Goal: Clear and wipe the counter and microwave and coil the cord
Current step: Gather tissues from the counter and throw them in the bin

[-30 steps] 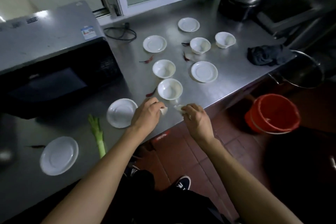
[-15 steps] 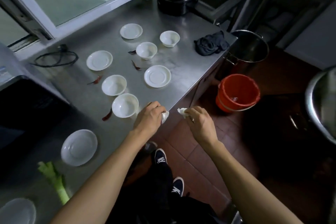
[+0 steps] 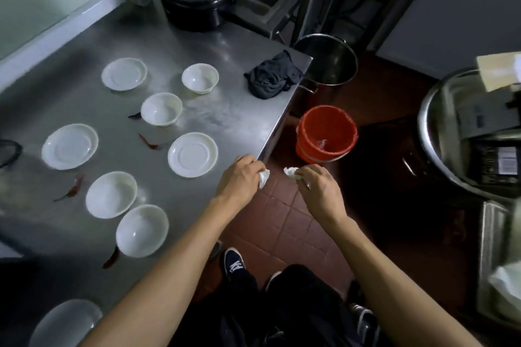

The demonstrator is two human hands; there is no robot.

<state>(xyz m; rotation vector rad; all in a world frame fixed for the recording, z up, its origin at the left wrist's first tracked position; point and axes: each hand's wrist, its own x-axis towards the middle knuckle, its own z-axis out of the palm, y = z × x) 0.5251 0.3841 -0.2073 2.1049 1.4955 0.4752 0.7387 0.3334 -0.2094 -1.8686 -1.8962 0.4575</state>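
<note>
The counter (image 3: pixel 225 121) ran leftward from the hands at its near edge; the left hand (image 3: pixel 239 182) had fingers curled on a white scrap (image 3: pixel 263 177), the right hand (image 3: pixel 318 189) pinched another white scrap (image 3: pixel 291 172) over the floor. Beyond stood an orange bucket (image 3: pixel 327 135), and farther, a dark cloth (image 3: pixel 272 76) near the counter's corner.

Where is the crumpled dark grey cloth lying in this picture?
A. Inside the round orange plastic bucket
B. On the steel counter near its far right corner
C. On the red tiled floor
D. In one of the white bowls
B. The crumpled dark grey cloth lies on the steel counter near its far right corner, above and apart from the round orange plastic bucket on the floor.
</note>
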